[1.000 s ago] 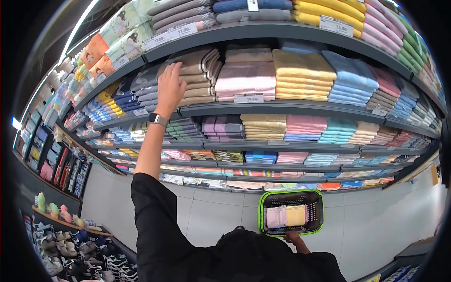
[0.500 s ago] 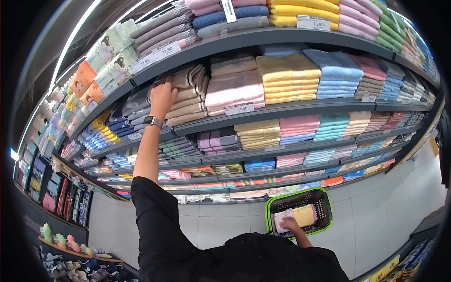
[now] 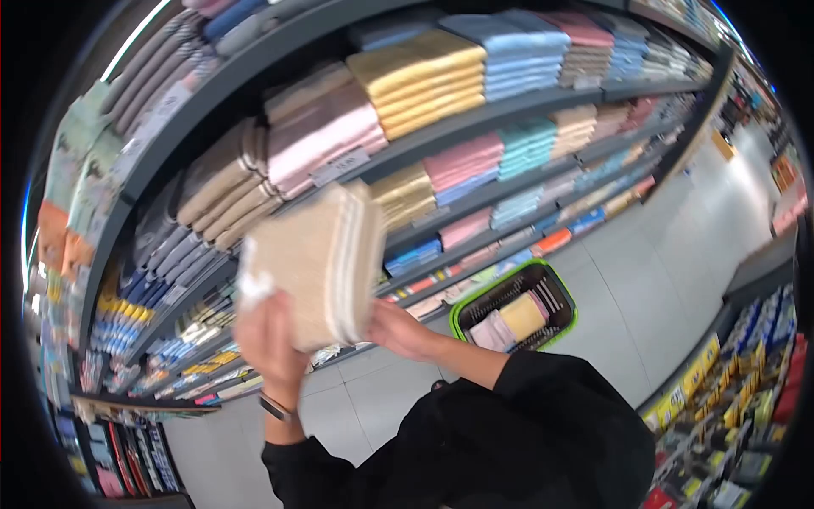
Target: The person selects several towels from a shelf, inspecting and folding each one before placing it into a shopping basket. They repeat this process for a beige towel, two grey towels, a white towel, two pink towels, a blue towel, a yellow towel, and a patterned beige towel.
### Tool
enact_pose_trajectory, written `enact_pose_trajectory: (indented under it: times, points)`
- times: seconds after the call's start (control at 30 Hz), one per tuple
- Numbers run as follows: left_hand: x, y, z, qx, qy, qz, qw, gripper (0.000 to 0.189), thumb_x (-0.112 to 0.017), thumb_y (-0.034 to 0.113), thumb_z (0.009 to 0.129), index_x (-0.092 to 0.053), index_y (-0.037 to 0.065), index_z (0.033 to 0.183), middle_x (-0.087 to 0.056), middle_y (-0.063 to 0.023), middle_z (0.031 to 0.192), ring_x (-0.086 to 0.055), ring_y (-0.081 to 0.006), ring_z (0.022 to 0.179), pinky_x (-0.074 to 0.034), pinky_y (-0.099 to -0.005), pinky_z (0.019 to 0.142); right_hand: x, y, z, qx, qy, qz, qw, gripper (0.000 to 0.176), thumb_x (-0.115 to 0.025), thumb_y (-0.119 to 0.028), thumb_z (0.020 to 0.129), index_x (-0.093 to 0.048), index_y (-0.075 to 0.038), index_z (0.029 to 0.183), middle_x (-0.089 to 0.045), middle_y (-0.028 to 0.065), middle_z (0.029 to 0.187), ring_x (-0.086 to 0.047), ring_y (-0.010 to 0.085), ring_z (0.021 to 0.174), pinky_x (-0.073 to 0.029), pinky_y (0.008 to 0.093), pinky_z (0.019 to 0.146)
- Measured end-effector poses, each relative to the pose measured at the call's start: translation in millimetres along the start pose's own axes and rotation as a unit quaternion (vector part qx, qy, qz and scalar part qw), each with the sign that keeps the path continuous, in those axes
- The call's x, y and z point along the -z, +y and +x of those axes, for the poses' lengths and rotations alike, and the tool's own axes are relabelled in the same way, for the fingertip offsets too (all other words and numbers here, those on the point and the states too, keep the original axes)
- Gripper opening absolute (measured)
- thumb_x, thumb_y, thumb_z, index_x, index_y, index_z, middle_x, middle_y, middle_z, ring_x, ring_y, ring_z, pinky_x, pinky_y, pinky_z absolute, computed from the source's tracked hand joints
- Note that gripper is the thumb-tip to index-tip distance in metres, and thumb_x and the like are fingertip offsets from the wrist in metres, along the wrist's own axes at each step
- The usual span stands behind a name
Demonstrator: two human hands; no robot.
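A folded beige towel [image 3: 309,263] with white stripes along its right side is up in front of the shelves, slightly blurred. My left hand [image 3: 273,335], with a dark band at the wrist, grips its lower left part. At its lower right edge, my right hand [image 3: 397,329] holds it too. Behind it on the shelf are stacked beige towels [image 3: 225,182] and pink towels [image 3: 322,140]. The black basket with a green rim [image 3: 570,321] stands on the floor, holding a yellow towel [image 3: 522,316] and a pale pink towel [image 3: 492,331].
Long grey shelves [image 3: 483,114] of folded towels curve across the view. Yellow towels [image 3: 424,81] and blue towels [image 3: 521,51] lie in stacks on one. A rack of packaged goods [image 3: 721,407] stands at the lower right, and a grey tiled floor [image 3: 610,280] lies between.
The beige towel is now off the shelf and in my left hand. My right hand has left the basket and come up to the towel. The view has turned and tilted.
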State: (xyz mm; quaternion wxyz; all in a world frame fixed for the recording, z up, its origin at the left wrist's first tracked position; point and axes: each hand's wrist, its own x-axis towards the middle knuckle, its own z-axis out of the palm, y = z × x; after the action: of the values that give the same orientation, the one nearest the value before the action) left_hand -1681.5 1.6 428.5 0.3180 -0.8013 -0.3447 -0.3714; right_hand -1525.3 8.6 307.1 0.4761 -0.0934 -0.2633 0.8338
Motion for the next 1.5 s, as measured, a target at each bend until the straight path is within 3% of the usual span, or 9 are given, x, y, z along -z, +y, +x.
enact_pose_trajectory:
  times: [0.17, 0.4, 0.5, 0.57, 0.63, 0.7, 0.73, 1.23, 1.5]
  points:
    - [-35, 71, -64, -0.002, -0.311, -0.191, 0.931, 0.045, -0.067, 0.017, 0.067, -0.054, 0.004, 0.108, -0.054, -0.0116, 0.109, -0.052, -0.0257, 0.094, -0.04, -0.0375, 0.079, 39, 15, -20, -0.029, 0.047, 0.167, 0.984, 0.051, -0.036, -0.038, 0.094, -0.034, -0.004, 0.131, -0.047, 0.0115, 0.125, -0.048, 0.0196, 0.114, -0.039, 0.0369, 0.096]
    - [-38, 82, -70, 0.082, -0.292, -0.367, 0.879, 0.051, -0.066, 0.016, 0.069, -0.05, 0.004, 0.116, -0.05, -0.0137, 0.116, -0.049, -0.0277, 0.103, -0.039, -0.0364, 0.084, 63, -3, -54, -0.039, 0.097, 0.111, 0.988, 0.052, -0.036, -0.04, 0.093, -0.034, -0.004, 0.131, -0.048, 0.0117, 0.125, -0.049, 0.0199, 0.112, -0.04, 0.0366, 0.095]
    - [-55, 75, -94, 0.245, -0.191, -0.276, 0.909, 0.049, -0.062, 0.016, 0.076, -0.048, 0.003, 0.12, -0.049, -0.0129, 0.119, -0.049, -0.0257, 0.107, -0.036, -0.0369, 0.089, 75, -17, -74, -0.034, 0.116, 0.09, 0.989, 0.053, -0.036, -0.04, 0.093, -0.034, -0.004, 0.131, -0.048, 0.0119, 0.125, -0.049, 0.02, 0.111, -0.04, 0.0365, 0.094]
    - [-62, 72, -110, 0.548, -0.139, -0.508, 0.65, 0.045, -0.054, 0.017, 0.084, -0.043, 0.001, 0.124, -0.048, -0.0106, 0.123, -0.046, -0.0209, 0.112, -0.035, -0.0356, 0.093, 76, -15, -77, -0.038, 0.123, 0.077, 0.989, 0.053, -0.036, -0.041, 0.093, -0.034, -0.005, 0.131, -0.048, 0.0119, 0.125, -0.05, 0.0201, 0.111, -0.04, 0.0364, 0.094]
    - [-65, 68, -137, 0.57, -0.207, -0.513, 0.607, 0.048, -0.05, 0.025, 0.089, -0.037, 0.002, 0.13, -0.044, -0.0082, 0.127, -0.041, -0.0172, 0.117, -0.034, -0.0328, 0.095, 79, -13, -73, -0.055, 0.119, 0.067, 0.989, 0.053, -0.036, -0.041, 0.093, -0.034, -0.005, 0.131, -0.048, 0.012, 0.125, -0.05, 0.0202, 0.11, -0.041, 0.0363, 0.093]
    - [-67, 78, -160, 0.619, -0.2, -0.679, 0.339, 0.057, -0.051, 0.033, 0.088, -0.033, 0.002, 0.133, -0.041, -0.0077, 0.131, -0.039, -0.0168, 0.119, -0.034, -0.0313, 0.096, 83, -8, -93, -0.073, 0.116, 0.054, 0.989, 0.054, -0.036, -0.042, 0.092, -0.034, -0.005, 0.131, -0.048, 0.0121, 0.125, -0.051, 0.0203, 0.11, -0.041, 0.0362, 0.093]
    - [-66, 81, -168, 0.628, -0.18, -0.701, 0.285, 0.063, -0.052, 0.039, 0.087, -0.031, 0.002, 0.134, -0.04, -0.0076, 0.132, -0.038, -0.0178, 0.121, -0.033, -0.0322, 0.098, 85, -9, -89, -0.08, 0.117, 0.048, 0.989, 0.054, -0.036, -0.042, 0.092, -0.035, -0.005, 0.131, -0.048, 0.0121, 0.125, -0.051, 0.0203, 0.11, -0.041, 0.0362, 0.093]
    - [-42, 89, -203, 0.689, -0.085, -0.639, 0.33, 0.044, -0.058, 0.007, 0.082, -0.041, -0.001, 0.122, -0.053, -0.0099, 0.115, -0.053, -0.0184, 0.103, -0.043, -0.0314, 0.089, 76, 3, -89, -0.07, 0.26, 0.041, 0.962, 0.059, -0.037, -0.046, 0.091, -0.033, -0.004, 0.132, -0.046, 0.0123, 0.127, -0.051, 0.0201, 0.109, -0.042, 0.0344, 0.091]
    - [-35, 84, -218, 0.687, -0.102, -0.62, 0.366, 0.045, -0.052, 0.017, 0.087, -0.038, -0.002, 0.124, -0.049, -0.0113, 0.121, -0.05, -0.0213, 0.109, -0.041, -0.0329, 0.092, 69, 2, -96, -0.106, 0.151, -0.136, 0.973, 0.066, -0.064, -0.014, 0.079, -0.029, -0.001, 0.133, -0.044, 0.0134, 0.125, -0.043, 0.0197, 0.115, -0.035, 0.0311, 0.096]
